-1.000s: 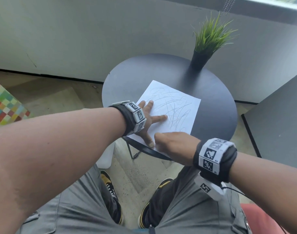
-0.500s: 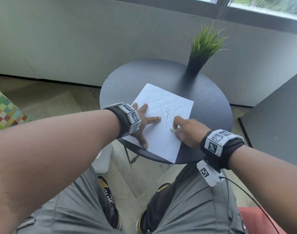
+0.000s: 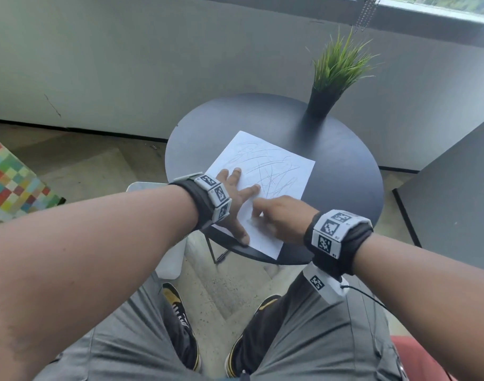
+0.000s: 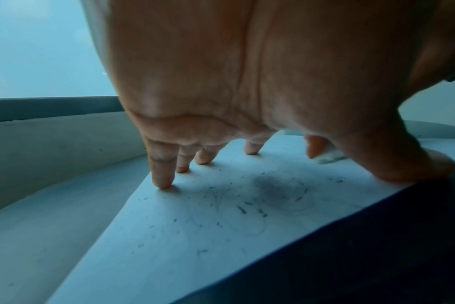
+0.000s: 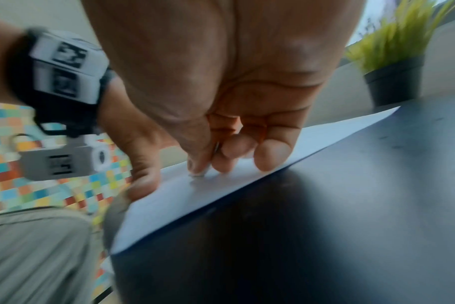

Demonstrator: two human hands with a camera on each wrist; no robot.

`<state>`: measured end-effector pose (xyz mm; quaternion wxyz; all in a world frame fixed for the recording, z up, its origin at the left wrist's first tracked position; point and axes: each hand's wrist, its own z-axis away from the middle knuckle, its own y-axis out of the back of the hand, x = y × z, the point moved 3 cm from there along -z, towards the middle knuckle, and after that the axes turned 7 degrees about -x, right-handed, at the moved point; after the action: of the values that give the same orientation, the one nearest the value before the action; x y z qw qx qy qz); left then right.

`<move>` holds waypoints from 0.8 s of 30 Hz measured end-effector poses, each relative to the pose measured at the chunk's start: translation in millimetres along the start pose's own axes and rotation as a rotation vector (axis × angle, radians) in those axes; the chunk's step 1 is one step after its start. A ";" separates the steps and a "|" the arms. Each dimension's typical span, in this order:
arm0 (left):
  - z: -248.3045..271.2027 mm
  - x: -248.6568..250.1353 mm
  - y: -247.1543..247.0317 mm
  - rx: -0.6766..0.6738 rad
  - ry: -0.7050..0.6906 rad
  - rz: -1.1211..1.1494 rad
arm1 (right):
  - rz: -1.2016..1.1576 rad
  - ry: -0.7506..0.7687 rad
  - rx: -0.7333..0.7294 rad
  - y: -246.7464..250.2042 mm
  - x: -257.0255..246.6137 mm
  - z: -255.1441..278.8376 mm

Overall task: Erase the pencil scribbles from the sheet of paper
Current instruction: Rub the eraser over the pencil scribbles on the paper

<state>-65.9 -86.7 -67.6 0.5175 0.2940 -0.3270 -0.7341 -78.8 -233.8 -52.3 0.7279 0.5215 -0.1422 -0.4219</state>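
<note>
Head view: our left hand [image 3: 236, 199] lies spread flat on the sheet of paper [image 3: 276, 171] at the near edge of the desk [image 3: 345, 166].
Left wrist view: fingertips [image 4: 162, 183] pin the sheet; pencil scribbles [image 4: 247, 207] remain.
Right wrist view: our right hand [image 5: 221, 123] pinches a small eraser [image 5: 198, 174], rubbing.
Risk: we judge hard strokes could crease the overhanging sheet.

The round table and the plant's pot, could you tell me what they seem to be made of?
The round table looks like dark matt painted metal or laminate; its smooth top gives only a soft sheen and its edge is thin. I cannot tell which. The pot looks like matt black plastic or ceramic; its smooth, dull wall shows no glaze shine.
</note>
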 end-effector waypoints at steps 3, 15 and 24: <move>0.6 1.8 1.7 -0.002 -0.006 0.012 | 0.013 -0.120 0.108 8.0 6.9 -1.9; -3.8 2.9 -1.6 -0.019 0.001 0.037 | 0.069 0.009 -0.009 -6.9 -4.2 17.5; -8.0 -0.1 0.0 0.011 0.004 0.079 | 0.025 -0.034 -0.028 -8.2 7.3 25.1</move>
<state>-59.7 -88.0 -72.5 0.5451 0.2853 -0.3413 -0.7107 -94.5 -256.2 -50.8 0.7378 0.5023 -0.1551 -0.4234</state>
